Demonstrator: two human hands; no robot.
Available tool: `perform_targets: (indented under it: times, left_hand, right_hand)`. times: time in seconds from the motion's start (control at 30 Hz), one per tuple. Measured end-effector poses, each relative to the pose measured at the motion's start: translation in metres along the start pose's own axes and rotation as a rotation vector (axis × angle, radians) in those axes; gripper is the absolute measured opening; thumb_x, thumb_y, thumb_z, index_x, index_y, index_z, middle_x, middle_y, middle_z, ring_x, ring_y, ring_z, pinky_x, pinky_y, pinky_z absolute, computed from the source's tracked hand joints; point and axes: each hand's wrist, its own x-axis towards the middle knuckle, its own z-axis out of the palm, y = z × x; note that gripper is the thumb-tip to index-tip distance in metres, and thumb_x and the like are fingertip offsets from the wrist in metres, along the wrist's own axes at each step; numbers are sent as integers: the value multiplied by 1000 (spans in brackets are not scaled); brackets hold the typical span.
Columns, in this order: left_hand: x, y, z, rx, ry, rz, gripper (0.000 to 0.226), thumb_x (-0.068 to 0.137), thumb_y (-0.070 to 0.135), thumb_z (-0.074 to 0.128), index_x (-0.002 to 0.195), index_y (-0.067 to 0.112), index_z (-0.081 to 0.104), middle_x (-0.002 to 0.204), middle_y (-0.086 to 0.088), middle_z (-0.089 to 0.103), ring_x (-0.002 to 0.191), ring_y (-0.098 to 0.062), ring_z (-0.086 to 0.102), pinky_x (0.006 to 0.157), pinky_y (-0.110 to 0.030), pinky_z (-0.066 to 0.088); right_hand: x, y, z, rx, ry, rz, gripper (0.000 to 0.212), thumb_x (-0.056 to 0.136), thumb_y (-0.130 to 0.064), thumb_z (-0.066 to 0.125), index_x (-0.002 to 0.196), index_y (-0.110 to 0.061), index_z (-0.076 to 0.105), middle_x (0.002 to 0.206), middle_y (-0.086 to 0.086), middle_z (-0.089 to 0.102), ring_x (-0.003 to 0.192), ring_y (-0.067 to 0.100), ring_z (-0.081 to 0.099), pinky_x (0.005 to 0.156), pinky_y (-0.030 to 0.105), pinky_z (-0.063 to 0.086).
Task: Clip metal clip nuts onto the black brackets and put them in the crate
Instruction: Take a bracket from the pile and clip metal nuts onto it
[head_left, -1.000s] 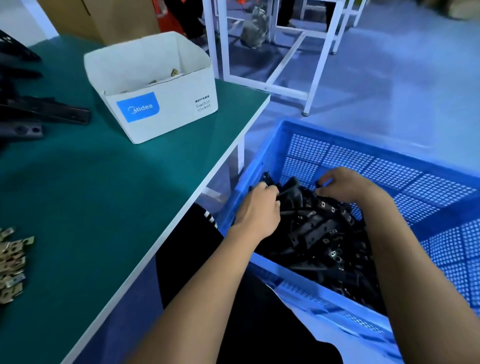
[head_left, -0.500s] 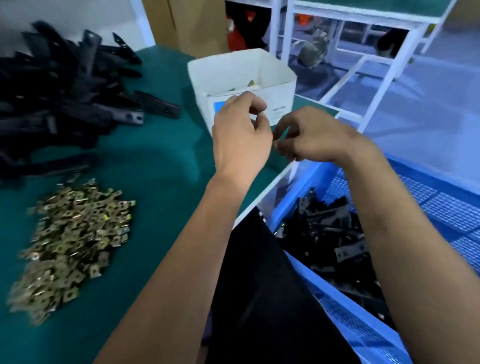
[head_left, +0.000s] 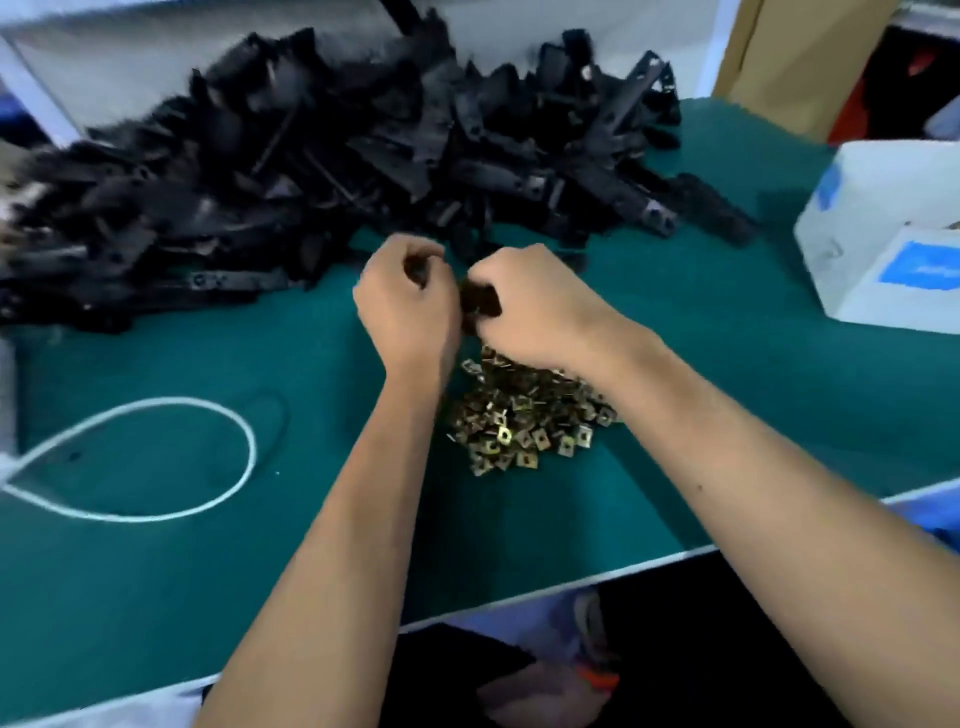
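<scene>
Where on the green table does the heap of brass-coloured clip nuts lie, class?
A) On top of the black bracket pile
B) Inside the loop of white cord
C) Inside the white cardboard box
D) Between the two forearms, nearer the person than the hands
D: the clip nuts lie on the green table between the forearms, below the left hand and right hand.

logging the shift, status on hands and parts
Left hand curled, contents hidden. Right hand gripping a black bracket above the clip nuts. Nothing blocking.
</scene>
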Motion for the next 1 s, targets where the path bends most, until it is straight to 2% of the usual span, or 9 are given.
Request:
perform_targets:
  times: [0.07,0.17,0.3,0.4,0.6,0.7,0.77,0.9,1.0]
  left_hand:
    - [15,-28,-25,54,115,-79,19,85,8,57,90,14,74,84,9,68,82,-11,62,74,-16,40]
    - [32,-55,-46,101,276,-209,17,86,5,58,93,8,74,94,-3,73,91,-20,63,81,-20,41]
    - [47,-64,-50,-44,483,-397,14,89,2,57,91,7,71,97,-5,70,87,-14,57,74,-6,37]
    - [49,-65,-49,-75,513,-413,14,89,2,57,91,7,70,99,-8,70,87,-17,59,75,-10,38]
    - [54,-67,-46,-123,519,-470,17,89,2,55,90,7,70,100,-9,69,84,-14,58,73,-12,38]
    - [53,-66,-47,-127,517,-476,17,88,2,54,91,8,69,102,-10,67,82,-13,56,75,-14,39]
    - [53,-67,-49,-139,527,-488,16,87,1,54,92,7,68,103,-10,65,84,-15,58,78,-20,44]
    - [55,-69,-50,-166,500,-515,13,87,3,56,95,8,64,103,-11,65,86,-17,60,78,-23,46]
    - [55,-70,-47,-157,417,-516,8,88,9,57,95,11,61,101,-7,66,81,-12,59,72,-20,45]
  right_hand:
    - [22,-24,25,-35,-7,-55,12,86,-18,69,97,-21,66,104,10,70,98,34,66,74,36,50]
    - [53,-49,56,-115,-26,-84,64,89,-19,73,146,-28,48,140,10,46,128,33,49,94,43,50]
    - [85,-71,92,-278,-52,4,86,84,-9,72,154,-34,29,165,13,-2,147,40,13,104,48,43]
    - [106,-76,116,-411,-46,1,72,99,-28,59,158,-34,19,169,13,-20,154,42,-7,114,56,28]
    - [133,-70,127,-432,18,68,62,106,-41,36,162,-27,15,170,21,-13,155,40,-8,116,57,23]
    - [136,-68,126,-448,164,60,63,100,-45,46,157,-21,30,166,21,13,150,38,12,111,52,28]
    - [137,-64,124,-412,296,80,58,92,-49,57,139,-17,49,151,16,32,137,37,28,102,49,35]
    - [139,-54,119,-258,296,246,45,90,-52,63,121,-19,58,147,10,26,126,38,36,93,47,46]
    - [140,-51,113,-153,291,172,31,95,-36,70,110,-10,66,144,10,31,113,33,49,90,41,52]
